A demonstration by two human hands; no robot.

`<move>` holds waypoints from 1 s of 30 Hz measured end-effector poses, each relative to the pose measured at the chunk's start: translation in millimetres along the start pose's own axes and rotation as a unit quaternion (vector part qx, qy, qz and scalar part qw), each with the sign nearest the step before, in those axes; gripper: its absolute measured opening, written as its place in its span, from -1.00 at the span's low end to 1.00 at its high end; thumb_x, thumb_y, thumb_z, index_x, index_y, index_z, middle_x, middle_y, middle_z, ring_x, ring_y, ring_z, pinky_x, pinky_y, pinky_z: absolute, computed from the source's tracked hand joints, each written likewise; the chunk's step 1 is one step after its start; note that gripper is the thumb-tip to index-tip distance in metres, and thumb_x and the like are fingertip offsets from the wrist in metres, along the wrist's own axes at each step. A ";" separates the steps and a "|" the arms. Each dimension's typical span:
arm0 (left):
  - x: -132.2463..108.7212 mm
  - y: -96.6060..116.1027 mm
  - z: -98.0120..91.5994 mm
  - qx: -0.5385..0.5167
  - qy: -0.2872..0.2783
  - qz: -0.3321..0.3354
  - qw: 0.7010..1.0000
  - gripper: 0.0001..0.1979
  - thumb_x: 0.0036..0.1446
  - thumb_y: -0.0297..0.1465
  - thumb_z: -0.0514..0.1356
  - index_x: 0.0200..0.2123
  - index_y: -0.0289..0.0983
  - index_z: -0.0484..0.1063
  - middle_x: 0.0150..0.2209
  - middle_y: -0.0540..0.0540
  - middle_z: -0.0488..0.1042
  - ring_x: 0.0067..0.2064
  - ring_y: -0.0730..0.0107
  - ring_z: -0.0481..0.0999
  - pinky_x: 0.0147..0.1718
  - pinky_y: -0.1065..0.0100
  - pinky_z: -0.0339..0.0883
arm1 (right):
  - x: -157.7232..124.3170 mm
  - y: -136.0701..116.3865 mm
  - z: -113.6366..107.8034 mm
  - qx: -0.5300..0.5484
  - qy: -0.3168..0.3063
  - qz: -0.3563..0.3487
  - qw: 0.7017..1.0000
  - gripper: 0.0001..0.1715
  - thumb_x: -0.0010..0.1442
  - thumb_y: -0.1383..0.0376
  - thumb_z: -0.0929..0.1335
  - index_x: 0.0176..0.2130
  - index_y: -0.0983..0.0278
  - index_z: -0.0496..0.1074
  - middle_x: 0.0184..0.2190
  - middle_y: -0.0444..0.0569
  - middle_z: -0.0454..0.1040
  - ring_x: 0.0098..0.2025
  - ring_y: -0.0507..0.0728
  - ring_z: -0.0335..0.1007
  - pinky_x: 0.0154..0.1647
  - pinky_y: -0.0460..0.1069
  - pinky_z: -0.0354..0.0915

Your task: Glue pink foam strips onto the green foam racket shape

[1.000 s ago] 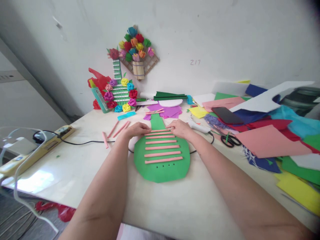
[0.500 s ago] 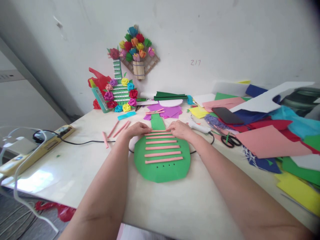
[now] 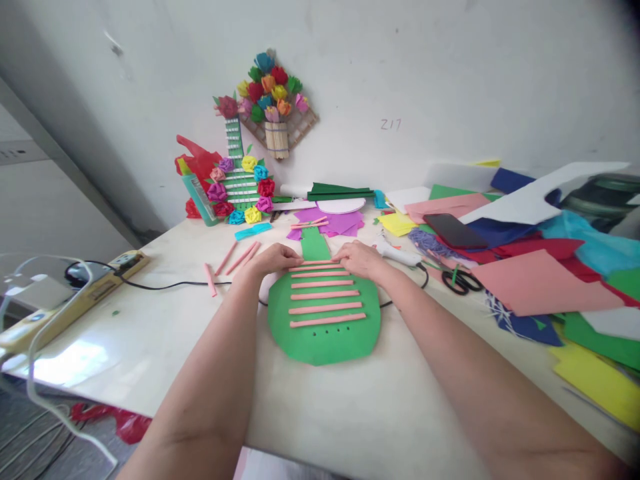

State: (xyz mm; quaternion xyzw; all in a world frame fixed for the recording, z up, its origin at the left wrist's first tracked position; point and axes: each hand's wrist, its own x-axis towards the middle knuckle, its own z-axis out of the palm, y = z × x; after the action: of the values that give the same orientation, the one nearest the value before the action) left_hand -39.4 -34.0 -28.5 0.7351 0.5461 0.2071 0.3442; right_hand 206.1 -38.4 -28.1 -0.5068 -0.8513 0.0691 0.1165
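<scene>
A green foam cutout (image 3: 325, 333), round with a narrow neck pointing away from me, lies flat on the table. Several pink strips (image 3: 325, 295) run across it in rows. My left hand (image 3: 273, 259) rests at the left end of the topmost pink strip (image 3: 320, 267), fingers curled and pressing on it. My right hand (image 3: 360, 257) presses the right end of the same strip with bent fingers. Both hands lie on either side of the cutout's neck.
Loose pink strips (image 3: 235, 259) lie left of the hands. A glue gun (image 3: 397, 253) and its black cord, black scissors (image 3: 460, 281), a phone (image 3: 454, 231) and piles of coloured foam sheets fill the right side. A power strip (image 3: 85, 293) sits at the left. Paper-flower crafts (image 3: 243, 190) lean on the wall.
</scene>
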 end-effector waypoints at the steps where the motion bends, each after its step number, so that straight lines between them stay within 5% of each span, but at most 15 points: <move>1: -0.3 0.4 -0.3 0.004 0.000 -0.001 1.000 -0.57 -0.23 -0.05 0.22 -0.44 -0.29 0.54 -0.49 -0.02 0.49 -0.43 0.42 0.37 -0.44 0.44 0.19 | 0.0 0.1 0.0 -0.002 -0.002 0.000 1.000 -0.58 0.01 0.34 0.19 -0.25 0.02 0.51 -0.14 -0.23 0.46 -0.07 0.16 0.25 -0.17 -0.02 0.19; 15: 1.5 -3.2 -1.4 -0.010 -0.013 0.002 1.000 -0.56 -0.25 -0.05 0.23 -0.42 -0.30 0.54 -0.43 -0.04 0.52 -0.37 0.38 0.40 -0.37 0.42 0.23 | 2.0 1.2 -0.5 -0.004 -0.010 0.017 1.000 -0.56 0.04 0.33 0.17 -0.20 0.03 0.50 -0.09 -0.22 0.43 -0.02 0.13 0.25 -0.02 -0.01 0.13; 30: -0.7 1.0 -1.8 0.003 -0.007 -0.001 1.000 -0.57 -0.26 -0.06 0.23 -0.44 -0.30 0.55 -0.47 -0.04 0.51 -0.39 0.38 0.39 -0.38 0.42 0.24 | -4.5 -5.4 -9.4 -0.023 -0.002 0.029 0.999 -0.58 -0.01 0.30 0.19 -0.24 -0.03 0.50 -0.11 -0.26 0.44 -0.03 0.18 0.24 -0.17 0.02 0.21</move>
State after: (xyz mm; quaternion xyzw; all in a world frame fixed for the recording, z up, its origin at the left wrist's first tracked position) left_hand -40.2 -34.4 -26.5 0.7369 0.5453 0.2001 0.3458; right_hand 206.1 -44.9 -18.4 -0.5340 -0.8376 0.0541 0.1014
